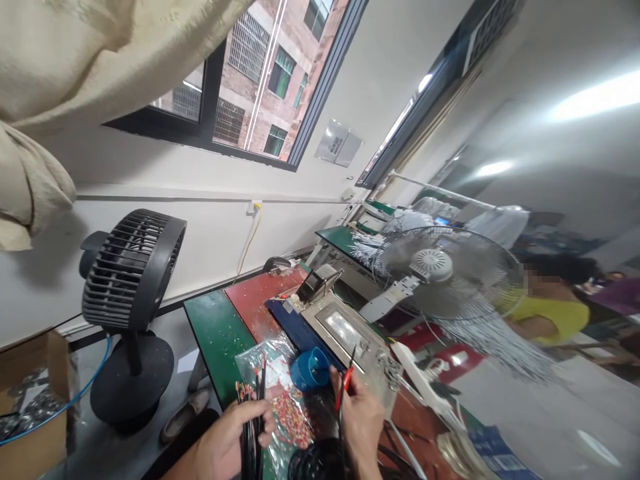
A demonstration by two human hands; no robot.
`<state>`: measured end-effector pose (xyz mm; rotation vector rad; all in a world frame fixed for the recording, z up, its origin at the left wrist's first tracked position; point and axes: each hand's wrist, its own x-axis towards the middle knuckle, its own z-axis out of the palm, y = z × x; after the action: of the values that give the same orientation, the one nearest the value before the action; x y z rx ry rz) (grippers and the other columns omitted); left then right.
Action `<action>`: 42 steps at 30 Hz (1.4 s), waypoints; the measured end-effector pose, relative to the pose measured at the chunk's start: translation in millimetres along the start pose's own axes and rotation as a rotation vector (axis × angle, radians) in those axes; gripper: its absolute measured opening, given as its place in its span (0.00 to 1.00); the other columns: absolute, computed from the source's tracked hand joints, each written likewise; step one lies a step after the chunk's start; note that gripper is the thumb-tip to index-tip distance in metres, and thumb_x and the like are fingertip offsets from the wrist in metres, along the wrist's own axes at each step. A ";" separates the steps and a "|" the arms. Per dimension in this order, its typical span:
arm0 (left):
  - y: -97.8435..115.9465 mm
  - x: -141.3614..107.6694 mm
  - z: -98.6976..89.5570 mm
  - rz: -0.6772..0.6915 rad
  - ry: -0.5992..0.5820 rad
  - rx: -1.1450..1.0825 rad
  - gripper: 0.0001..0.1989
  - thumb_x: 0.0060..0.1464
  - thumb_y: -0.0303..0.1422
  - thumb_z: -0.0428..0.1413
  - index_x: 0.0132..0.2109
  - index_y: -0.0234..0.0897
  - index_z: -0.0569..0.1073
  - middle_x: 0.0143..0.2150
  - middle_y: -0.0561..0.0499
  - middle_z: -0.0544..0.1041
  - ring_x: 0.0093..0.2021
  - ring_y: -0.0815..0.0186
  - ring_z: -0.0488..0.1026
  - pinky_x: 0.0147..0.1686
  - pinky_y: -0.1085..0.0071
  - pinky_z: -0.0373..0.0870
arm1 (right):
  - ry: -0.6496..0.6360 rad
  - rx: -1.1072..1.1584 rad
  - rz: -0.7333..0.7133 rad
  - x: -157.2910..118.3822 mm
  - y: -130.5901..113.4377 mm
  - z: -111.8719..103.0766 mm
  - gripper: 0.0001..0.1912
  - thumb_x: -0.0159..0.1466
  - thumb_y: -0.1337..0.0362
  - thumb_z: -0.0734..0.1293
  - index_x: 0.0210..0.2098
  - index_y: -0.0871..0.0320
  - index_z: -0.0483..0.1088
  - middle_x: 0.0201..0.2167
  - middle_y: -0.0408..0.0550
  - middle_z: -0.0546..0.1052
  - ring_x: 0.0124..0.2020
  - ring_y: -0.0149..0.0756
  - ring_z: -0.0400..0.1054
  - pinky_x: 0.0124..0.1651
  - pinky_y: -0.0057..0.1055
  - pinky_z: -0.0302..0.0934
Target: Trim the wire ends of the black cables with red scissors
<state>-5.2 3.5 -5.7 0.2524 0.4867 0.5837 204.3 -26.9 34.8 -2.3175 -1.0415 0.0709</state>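
Note:
Black cables with coppery, reddish stripped ends form a bundle in my left hand, whose fingers are wrapped round it. Between the thumb and fingers of my right hand is a slim red-and-black piece with a thin dark tip pointing up; its exact kind is unclear. A blue cup stands just left of the right fingertips. Small red and yellow bits lie on a clear plastic bag between my hands. Coiled black cable lies at the bottom, close to my body.
Behind the cup is a beige machine on the green and red bench. A black fan stands on the left, near a cardboard box. At right, a white fan partly hides a person in yellow.

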 end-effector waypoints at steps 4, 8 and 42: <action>-2.4 3.4 -2.6 -0.011 0.006 -0.023 0.15 0.44 0.27 0.61 0.41 0.26 0.74 0.28 0.51 0.67 0.25 0.75 0.62 0.23 0.78 0.55 | -0.007 -0.023 0.000 0.6 2.0 1.9 0.23 0.57 0.45 0.56 0.22 0.54 0.70 0.10 0.43 0.65 0.17 0.39 0.64 0.22 0.29 0.52; -5.8 8.2 -5.8 -0.018 0.081 -0.043 0.13 0.42 0.27 0.63 0.37 0.27 0.75 0.27 0.51 0.67 0.25 0.76 0.63 0.22 0.80 0.56 | -0.015 -0.033 -0.009 1.7 3.5 3.2 0.21 0.58 0.46 0.56 0.24 0.54 0.70 0.09 0.43 0.65 0.15 0.38 0.64 0.21 0.30 0.51; -11.9 51.7 -33.4 -0.080 -0.421 0.241 0.14 0.47 0.41 0.59 0.33 0.34 0.70 0.16 0.58 0.61 0.15 0.77 0.54 0.18 0.76 0.47 | 0.078 -0.117 -0.081 101.4 7.7 -51.0 0.27 0.54 0.41 0.53 0.24 0.57 0.70 0.13 0.45 0.70 0.21 0.39 0.67 0.23 0.27 0.53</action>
<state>21.0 27.0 -57.5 0.5694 0.1565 0.3785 293.8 14.6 91.4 -2.3581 -1.1259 -0.1139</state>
